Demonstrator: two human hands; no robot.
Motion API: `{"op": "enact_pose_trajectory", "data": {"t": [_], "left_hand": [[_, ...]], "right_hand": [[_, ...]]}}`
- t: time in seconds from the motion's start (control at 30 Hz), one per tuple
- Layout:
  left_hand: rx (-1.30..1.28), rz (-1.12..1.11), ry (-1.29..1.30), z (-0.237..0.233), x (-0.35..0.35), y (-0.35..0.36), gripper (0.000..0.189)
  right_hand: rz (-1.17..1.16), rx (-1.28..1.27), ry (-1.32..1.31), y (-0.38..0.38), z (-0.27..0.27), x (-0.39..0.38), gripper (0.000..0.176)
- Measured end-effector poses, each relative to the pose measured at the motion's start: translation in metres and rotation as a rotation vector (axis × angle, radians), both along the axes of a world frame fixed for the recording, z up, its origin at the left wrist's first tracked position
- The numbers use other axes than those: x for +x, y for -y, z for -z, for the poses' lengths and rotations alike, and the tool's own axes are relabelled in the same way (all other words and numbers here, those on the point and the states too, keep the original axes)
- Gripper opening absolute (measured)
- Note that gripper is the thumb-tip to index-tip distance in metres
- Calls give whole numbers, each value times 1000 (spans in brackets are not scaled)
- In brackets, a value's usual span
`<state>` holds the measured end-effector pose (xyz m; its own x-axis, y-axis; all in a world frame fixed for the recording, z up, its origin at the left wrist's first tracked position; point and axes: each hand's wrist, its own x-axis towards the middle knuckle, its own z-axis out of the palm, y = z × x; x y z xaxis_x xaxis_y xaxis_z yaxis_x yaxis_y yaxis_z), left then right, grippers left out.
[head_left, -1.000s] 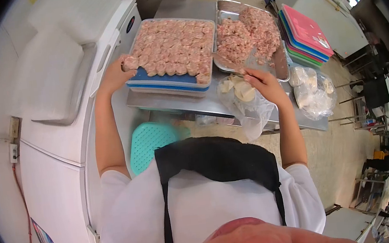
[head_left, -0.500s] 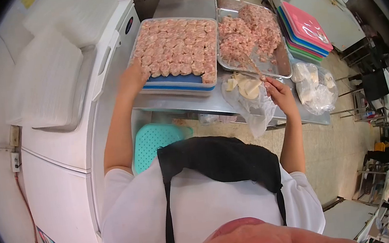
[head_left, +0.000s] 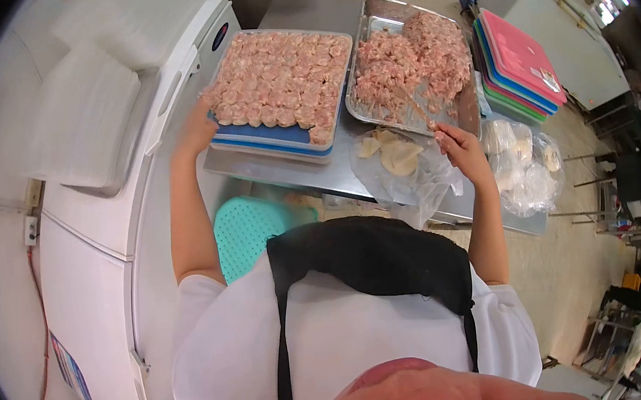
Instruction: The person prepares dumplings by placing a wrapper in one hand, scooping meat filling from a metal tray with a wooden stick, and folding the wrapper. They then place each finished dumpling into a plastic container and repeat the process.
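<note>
Dumplings (head_left: 278, 70), meat-topped, stood in close rows on tray (head_left: 269, 134), L side of steel table (head_left: 299, 14); tray's blue base showed along near edge; L hand (head_left: 198, 125) was at rows' L end, fingers bent, grip hidden, couldn't tell if it held a piece; R hand (head_left: 463, 149) was closed round thin tool (head_left: 418, 108), far end in minced meat (head_left: 437, 46) in metal pan (head_left: 381, 16); wrappers (head_left: 399, 158) lay on plastic bag (head_left: 433, 179), near R hand; step, my est.: placing at row end, L; next move prob. called for light L fingers, neighbours un-nudged, R tool steady.
</note>
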<state>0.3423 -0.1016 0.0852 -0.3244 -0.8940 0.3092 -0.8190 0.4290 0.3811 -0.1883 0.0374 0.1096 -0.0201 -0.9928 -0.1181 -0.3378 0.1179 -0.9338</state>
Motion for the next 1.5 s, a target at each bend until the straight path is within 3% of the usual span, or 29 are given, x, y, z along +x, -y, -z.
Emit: {"op": "enact_pose_trajectory", "data": {"t": [0.13, 0.23, 0.27, 0.37, 0.43, 0.5, 0.53, 0.6, 0.67, 0.73, 0.83, 1.0, 1.1, 1.17, 1.27, 1.4, 1.5], "left_hand": [[151, -261, -87, -34, -31, -28, 58], [46, -200, -9, -29, -53, -29, 50], [27, -211, 34, -36, -64, -35, 47], [-124, -206, 35, -47, -113, -54, 39], [-148, -140, -69, -44, -155, -72, 34], [50, 5, -269, -51, -224, -97, 31], [207, 84, -390, -61, -262, -109, 29], [147, 323, -217, -23, -305, -115, 29], [185, 437, -213, 35, -334, -116, 30], [224, 395, -188, 61, -355, -118, 31], [185, 306, -181, 89, -358, -112, 30], [145, 237, -180, 100, -346, -97, 26], [162, 215, -167, 100, -344, -92, 21], [174, 201, -183, 91, -348, -93, 21], [78, 208, -137, 91, -356, -98, 20], [120, 275, -99, 89, -352, -91, 18], [167, 265, -142, 91, -345, -82, 17]], "right_hand": [[-65, -1, -99, 14, 3, -22, 35], [-249, -114, -307, 32, 16, -51, 37], [-271, -360, -458, 44, 37, -68, 30], [-424, -238, -1066, 74, 8, -103, 24], [-433, -256, -1204, 104, 7, -134, 22], [-282, -227, -1251, 120, -24, -130, 18], [-234, -382, -1284, 139, -16, -138, 16], [-133, -693, -1339, 173, 17, -153, 14], [-110, -638, -1350, 178, 41, -149, 13], [-224, -584, -1414, 165, 40, -139, 13], [-356, -417, -1297, 122, 30, -128, 15], [-675, -483, -1205, 47, 16, -104, 15], [-605, -518, -1225, 92, 2, -129, 15], [-354, -484, -1284, 131, -5, -144, 15], [-282, -605, -1298, 174, 43, -167, 16], [-541, -440, -1241, 85, 6, -106, 14], [-728, -320, -1280, 65, -11, -103, 11]]}}
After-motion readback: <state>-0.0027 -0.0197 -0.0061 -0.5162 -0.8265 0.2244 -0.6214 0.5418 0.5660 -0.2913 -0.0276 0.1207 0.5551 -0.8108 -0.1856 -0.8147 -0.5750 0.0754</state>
